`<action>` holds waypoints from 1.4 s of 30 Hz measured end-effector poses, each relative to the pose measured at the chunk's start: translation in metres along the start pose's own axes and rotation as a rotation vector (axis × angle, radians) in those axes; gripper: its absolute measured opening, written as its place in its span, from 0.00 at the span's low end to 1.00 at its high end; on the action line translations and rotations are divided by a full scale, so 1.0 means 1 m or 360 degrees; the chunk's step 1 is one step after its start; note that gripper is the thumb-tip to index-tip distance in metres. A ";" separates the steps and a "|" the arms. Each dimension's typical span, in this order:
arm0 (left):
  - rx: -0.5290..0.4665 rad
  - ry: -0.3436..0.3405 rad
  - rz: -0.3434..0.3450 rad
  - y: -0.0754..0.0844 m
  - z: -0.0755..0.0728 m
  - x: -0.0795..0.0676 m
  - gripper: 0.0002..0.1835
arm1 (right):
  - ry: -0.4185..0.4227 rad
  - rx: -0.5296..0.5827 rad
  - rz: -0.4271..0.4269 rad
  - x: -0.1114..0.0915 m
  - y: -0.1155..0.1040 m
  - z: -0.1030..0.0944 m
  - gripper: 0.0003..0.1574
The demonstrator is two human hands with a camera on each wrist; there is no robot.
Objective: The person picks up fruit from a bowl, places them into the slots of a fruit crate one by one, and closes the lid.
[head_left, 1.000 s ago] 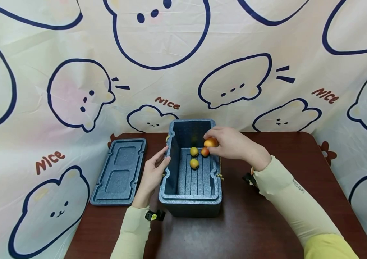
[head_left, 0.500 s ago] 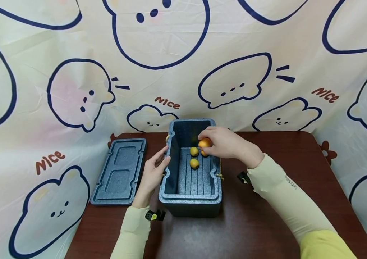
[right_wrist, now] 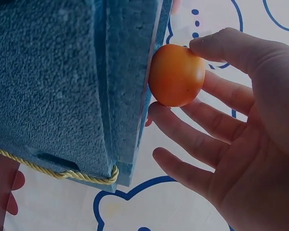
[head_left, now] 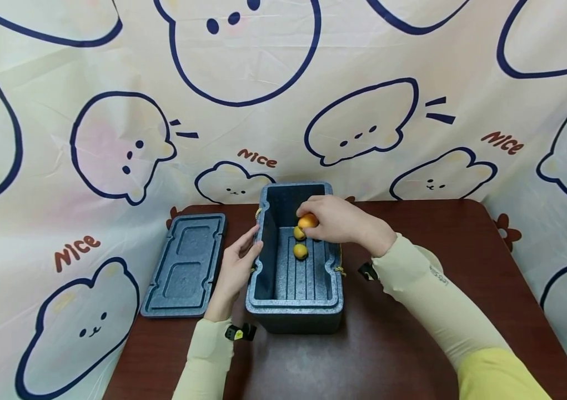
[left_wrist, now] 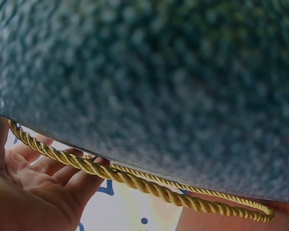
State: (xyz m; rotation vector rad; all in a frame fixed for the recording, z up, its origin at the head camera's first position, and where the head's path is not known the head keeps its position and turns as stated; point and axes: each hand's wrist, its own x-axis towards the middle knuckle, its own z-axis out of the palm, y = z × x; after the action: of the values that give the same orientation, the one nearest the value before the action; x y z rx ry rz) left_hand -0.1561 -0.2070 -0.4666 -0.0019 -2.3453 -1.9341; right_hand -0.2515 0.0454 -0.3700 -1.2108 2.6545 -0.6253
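Note:
My right hand (head_left: 340, 222) pinches a smooth round orange fruit (right_wrist: 177, 76) between thumb and fingers. It holds the fruit over the far part of a deep blue-grey foam box (head_left: 295, 304). On the ribbed floor inside, a yellow fruit (head_left: 300, 251) shows whole, and a second yellow fruit (head_left: 299, 233) is partly covered by the hand. A reddish fruit seen earlier is now nearly hidden beneath the hand. My left hand (head_left: 233, 272) has its fingertips against the box's left side near the rim. In the left wrist view, a gold rope handle (left_wrist: 154, 190) passes in front of those fingers.
Left of the box lies its matching blue-grey lid (head_left: 183, 266), with two recessed panels. Both stand on a dark reddish-brown table (head_left: 393, 350). A cloth with bear drawings (head_left: 258, 66) hangs behind the table. Another gold rope handle (right_wrist: 53, 171) runs along the box's right side.
My right hand has moved left over the box with the orange fruit, covering the reddish fruit and part of one yellow fruit. The left hand stays at the box side.

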 end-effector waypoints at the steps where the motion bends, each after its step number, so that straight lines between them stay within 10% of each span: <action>1: 0.0002 0.0002 0.0000 0.000 0.000 0.000 0.25 | -0.0003 -0.0007 -0.0004 0.001 0.000 0.000 0.20; 42: -0.0004 0.0001 0.0007 0.000 0.001 0.000 0.25 | -0.0161 -0.0066 -0.0075 0.026 -0.015 0.009 0.20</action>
State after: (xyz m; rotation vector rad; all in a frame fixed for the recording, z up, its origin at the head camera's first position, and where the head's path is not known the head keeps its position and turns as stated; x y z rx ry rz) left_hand -0.1562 -0.2057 -0.4667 -0.0066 -2.3402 -1.9348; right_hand -0.2557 0.0146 -0.3713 -1.2835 2.5747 -0.5037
